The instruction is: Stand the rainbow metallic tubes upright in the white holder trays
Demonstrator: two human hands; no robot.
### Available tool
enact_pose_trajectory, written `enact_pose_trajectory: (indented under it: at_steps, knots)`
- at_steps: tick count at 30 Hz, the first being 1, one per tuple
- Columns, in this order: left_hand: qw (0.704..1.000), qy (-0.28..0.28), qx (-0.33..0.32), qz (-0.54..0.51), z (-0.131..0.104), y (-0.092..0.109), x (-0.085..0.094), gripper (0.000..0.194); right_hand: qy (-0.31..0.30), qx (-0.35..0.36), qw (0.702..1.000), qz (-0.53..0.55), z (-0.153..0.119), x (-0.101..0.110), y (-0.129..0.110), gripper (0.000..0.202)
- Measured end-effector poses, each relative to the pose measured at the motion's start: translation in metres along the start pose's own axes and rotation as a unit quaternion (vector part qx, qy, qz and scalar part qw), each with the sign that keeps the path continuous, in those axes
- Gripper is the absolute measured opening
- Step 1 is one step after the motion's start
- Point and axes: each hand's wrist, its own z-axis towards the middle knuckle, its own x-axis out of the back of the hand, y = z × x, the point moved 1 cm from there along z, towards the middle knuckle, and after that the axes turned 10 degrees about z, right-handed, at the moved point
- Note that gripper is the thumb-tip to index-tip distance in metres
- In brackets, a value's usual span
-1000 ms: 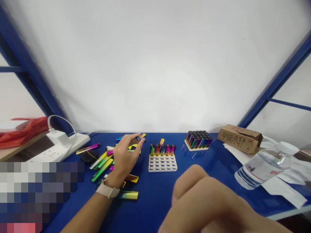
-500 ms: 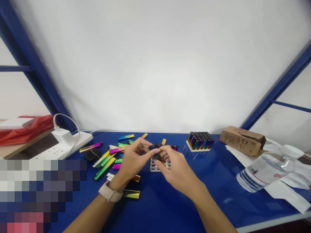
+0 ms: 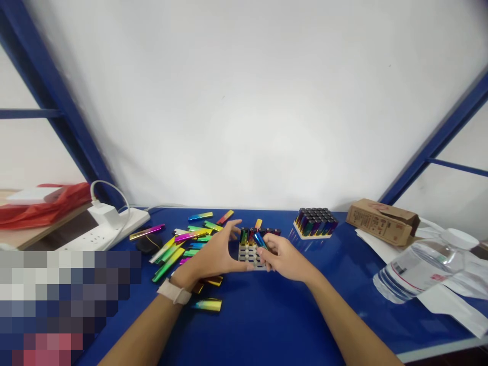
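Nearest on the blue surface (image 3: 274,325): a yellow-and-blue lighter (image 3: 208,305), lying flat. Just beyond, left hand (image 3: 213,256) spread wide, nothing visible in its grasp, thumb at the near edge of a white tray (image 3: 260,268); contact impossible to tell. Opposite, right hand (image 3: 282,258) pinching a blue lighter (image 3: 261,241) above the tray, tilted, lower part covered by fingers. Too small to tell top from bottom. Probably light and rigid, hardly fragile; glossy finish, likely slick. Best taken by the broad flat sides at mid-body, thumb against forefinger. Left of the hands, loose lighters (image 3: 166,265) in a crisscross heap: likely to slide over one another, so best lifted singly by a free end. At the tray's far side, a row of dark-topped lighters (image 3: 244,237), upright, partly screened by the right hand. Farther off, to the right, a packed batch of upright lighters (image 3: 315,223); probably graspable only by the tops.
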Motion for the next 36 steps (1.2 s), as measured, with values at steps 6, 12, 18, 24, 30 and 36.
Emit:
enact_pose_trajectory:
  at_steps: [6,12,18,24,30,36]
  knots:
    - [0.998,-0.047,-0.029,0.039,-0.002,-0.005,-0.007,0.114,-0.063,0.014,0.993,0.102,0.002,0.004,0.001,0.030]
    - [0.998,-0.027,-0.039,0.048,0.000,-0.005,-0.008,0.105,-0.032,0.076,0.986,0.147,0.003,0.013,-0.021,0.026]
    - [0.997,-0.031,-0.042,0.052,0.000,-0.006,0.002,0.095,0.261,0.155,0.951,0.060,0.037,0.054,-0.023,0.031]
    - [0.996,-0.048,-0.052,0.048,-0.001,-0.007,0.007,0.092,0.165,-0.004,0.965,-0.205,0.075,0.054,0.002,0.029]
    - [0.996,-0.051,-0.041,0.059,-0.001,-0.012,0.007,0.093,0.199,-0.108,0.940,-0.254,0.093,0.050,0.017,0.025]
    - [0.994,-0.049,-0.026,0.095,0.001,-0.012,0.007,0.088,0.232,-0.169,0.913,-0.290,0.054,0.076,0.019,0.034]
